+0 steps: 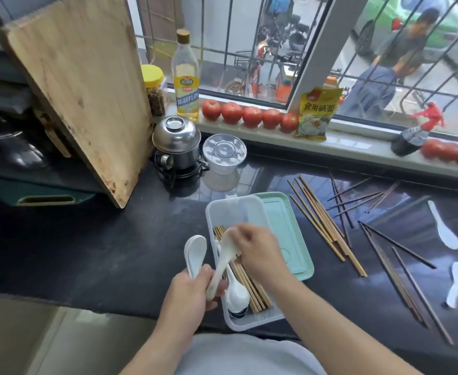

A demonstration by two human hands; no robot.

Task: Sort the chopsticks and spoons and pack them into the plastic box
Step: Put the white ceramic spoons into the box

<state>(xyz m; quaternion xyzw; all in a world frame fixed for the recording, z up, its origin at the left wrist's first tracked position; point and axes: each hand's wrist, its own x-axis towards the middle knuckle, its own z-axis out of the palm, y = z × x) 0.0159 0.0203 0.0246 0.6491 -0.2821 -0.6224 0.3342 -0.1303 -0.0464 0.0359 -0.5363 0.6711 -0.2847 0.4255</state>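
Over the plastic box (222, 209) at the front of the dark surface (114, 253), your hands are both busy. Your left hand (192, 293) is curled round the handle of a white soup spoon (195, 253) that sticks up just left of the box. Your right hand (257, 253) has its fingers bent onto a long white spoon (222, 263) tilted across the box; its handle end reaches your left fingers, but it's too blurry to say who's really gripping it. Inside the box: a bundle of light chopsticks (252, 288) plus one more white spoon (237, 293). The green lid (290, 239) sits just right of it. Further right, loose light chopsticks (322, 223), dark chopsticks (401, 280) too tangled to count, and two white rice paddles (445, 231).
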